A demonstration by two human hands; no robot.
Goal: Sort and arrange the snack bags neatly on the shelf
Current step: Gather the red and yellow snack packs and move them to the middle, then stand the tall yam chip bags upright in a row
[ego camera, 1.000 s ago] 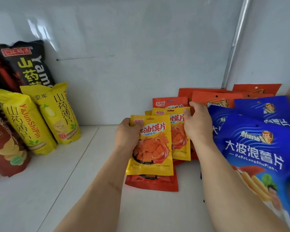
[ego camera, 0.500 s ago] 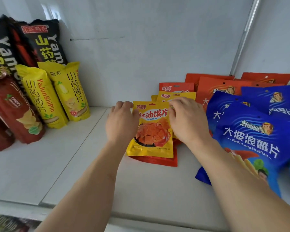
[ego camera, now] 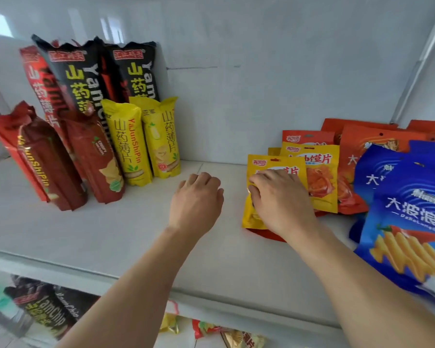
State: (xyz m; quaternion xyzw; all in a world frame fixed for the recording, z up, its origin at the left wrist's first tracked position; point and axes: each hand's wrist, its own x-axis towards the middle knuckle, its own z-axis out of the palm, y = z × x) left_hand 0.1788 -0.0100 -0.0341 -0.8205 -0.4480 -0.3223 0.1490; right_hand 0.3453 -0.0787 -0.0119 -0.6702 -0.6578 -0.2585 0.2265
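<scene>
White shelf [ego camera: 111, 234] carried snack bags in groups. Stood at the left, leaning on the back wall: black yam chip bags [ego camera: 136, 71], red yam chip bags [ego camera: 48, 167] and two yellow yam chip bags [ego camera: 126, 144], side by side. Lay overlapping at the right: blue potato chip bags [ego camera: 412, 222], orange bags [ego camera: 362, 141] behind them. Between the groups, nearer the right: a front yellow pouch [ego camera: 274, 164] lying on a red pouch [ego camera: 266, 232], just in front of a second yellow pouch [ego camera: 317, 172]. Rested on the front yellow pouch: right hand [ego camera: 279, 199], fingers curled at its left edge, pinching it. Hovered left of that pouch, apart from it: left hand [ego camera: 199, 197], fingers loosely curled, holding nothing.
</scene>
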